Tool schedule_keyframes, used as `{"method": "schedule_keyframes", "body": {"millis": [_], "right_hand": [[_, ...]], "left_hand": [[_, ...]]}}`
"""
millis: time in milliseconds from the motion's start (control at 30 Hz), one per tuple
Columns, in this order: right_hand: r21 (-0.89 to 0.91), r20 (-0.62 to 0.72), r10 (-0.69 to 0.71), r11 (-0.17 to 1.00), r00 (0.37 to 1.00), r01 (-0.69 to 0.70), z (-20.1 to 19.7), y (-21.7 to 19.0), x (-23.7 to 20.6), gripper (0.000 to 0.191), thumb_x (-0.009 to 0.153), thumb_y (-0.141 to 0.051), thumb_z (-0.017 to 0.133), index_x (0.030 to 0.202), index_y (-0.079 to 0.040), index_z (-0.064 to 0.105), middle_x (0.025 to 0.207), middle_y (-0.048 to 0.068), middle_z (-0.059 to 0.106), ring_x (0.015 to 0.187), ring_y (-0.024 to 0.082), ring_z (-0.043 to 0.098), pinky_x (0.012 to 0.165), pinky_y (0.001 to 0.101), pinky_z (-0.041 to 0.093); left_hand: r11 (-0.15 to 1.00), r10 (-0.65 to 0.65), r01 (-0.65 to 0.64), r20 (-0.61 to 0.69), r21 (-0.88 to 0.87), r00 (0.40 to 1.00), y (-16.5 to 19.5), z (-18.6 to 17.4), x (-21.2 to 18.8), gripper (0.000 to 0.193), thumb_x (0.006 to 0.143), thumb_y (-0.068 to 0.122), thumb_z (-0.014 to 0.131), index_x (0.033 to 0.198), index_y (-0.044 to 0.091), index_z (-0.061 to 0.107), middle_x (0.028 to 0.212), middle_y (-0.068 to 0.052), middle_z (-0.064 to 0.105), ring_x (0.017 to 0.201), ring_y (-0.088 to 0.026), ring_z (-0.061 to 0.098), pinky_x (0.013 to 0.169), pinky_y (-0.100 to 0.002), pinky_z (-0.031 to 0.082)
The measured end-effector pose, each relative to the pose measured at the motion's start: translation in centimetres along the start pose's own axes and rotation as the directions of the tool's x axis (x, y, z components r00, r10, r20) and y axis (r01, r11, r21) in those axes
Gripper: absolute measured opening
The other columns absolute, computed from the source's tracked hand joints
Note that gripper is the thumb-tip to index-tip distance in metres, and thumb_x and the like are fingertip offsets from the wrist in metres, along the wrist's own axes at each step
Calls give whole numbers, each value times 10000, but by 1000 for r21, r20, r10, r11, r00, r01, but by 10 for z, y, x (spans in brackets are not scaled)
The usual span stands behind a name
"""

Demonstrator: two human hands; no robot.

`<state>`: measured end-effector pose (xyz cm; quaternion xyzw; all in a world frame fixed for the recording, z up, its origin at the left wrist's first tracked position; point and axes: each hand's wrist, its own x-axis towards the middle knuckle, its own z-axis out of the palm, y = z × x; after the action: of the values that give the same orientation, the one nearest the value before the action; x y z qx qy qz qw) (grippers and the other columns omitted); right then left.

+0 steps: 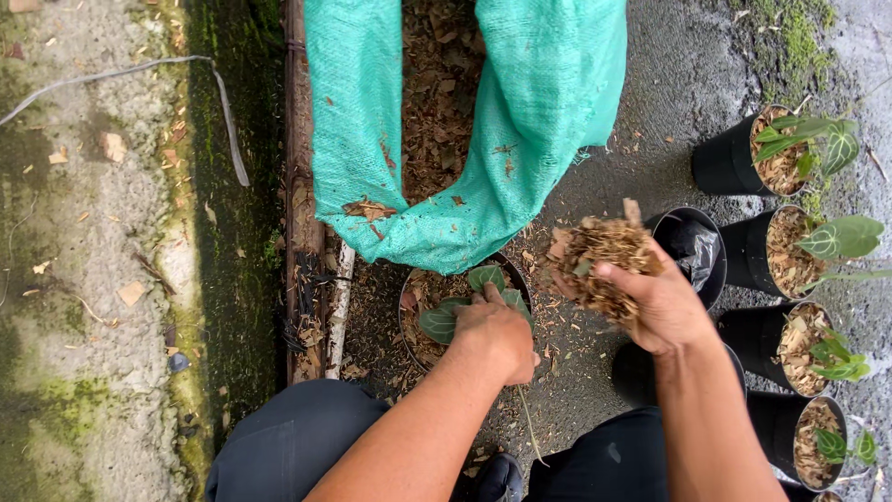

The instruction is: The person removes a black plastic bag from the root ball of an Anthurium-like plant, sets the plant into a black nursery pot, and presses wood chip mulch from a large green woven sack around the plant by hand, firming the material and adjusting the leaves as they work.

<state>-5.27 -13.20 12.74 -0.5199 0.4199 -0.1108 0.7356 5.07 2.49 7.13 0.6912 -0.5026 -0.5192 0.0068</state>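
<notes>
My left hand (pixel 497 335) is closed around the base of a small green-leaved plant (pixel 446 316) inside a black pot (pixel 409 296) part-filled with brown wood chips. My right hand (pixel 664 302) hovers to the right of that pot, cupped around a heap of brown wood chips (pixel 604 260). A green mesh sack (pixel 548 121) lies open just beyond the pot, with more chips visible inside it.
To the right stand several black pots with potted plants (pixel 790 158), and an empty pot with a black liner (pixel 692 251). A rusty metal edge (pixel 299 232) and a mossy concrete strip (pixel 102 279) run along the left. My knees are at the bottom.
</notes>
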Motion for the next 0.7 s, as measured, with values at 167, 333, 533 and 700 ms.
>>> {"method": "schedule_keyframes", "body": {"millis": [167, 333, 533, 700], "right_hand": [[-51, -32, 177, 983, 984, -178, -6, 38, 37, 833, 839, 70, 613, 1543, -248, 302, 1305, 173, 651, 1108, 317, 691, 915, 496, 595], [-147, 110, 242, 963, 964, -225, -2, 61, 70, 595, 855, 59, 686, 1416, -30, 512, 1209, 170, 715, 1035, 288, 727, 879, 476, 604], [-409, 216, 210, 906, 953, -107, 17, 66, 99, 495, 826, 48, 771, 1295, -20, 628, 1185, 127, 741, 1023, 193, 727, 943, 381, 604], [-335, 257, 226, 933, 940, -133, 28, 60, 106, 528, 794, 44, 784, 1293, -63, 646, 1184, 84, 745, 1060, 162, 718, 979, 350, 582]], "left_hand": [[997, 28, -33, 69, 72, 997, 5, 0, -6, 729, 996, 482, 586, 1513, -18, 462, 1686, -346, 37, 1508, -470, 310, 1165, -624, 364], [983, 42, -65, 135, 172, 990, 11, -4, -13, 717, 1017, 485, 569, 1507, -28, 466, 1668, -376, 33, 1525, -476, 263, 1188, -617, 319], [975, 50, -83, 159, 205, 986, 12, -4, -15, 725, 995, 490, 595, 1504, -15, 486, 1672, -371, 46, 1537, -475, 241, 1176, -553, 371], [972, 53, -97, 203, 214, 978, 12, 0, -12, 706, 960, 463, 612, 1506, 28, 506, 1693, -334, 61, 1522, -426, 319, 1160, -528, 411]]}}
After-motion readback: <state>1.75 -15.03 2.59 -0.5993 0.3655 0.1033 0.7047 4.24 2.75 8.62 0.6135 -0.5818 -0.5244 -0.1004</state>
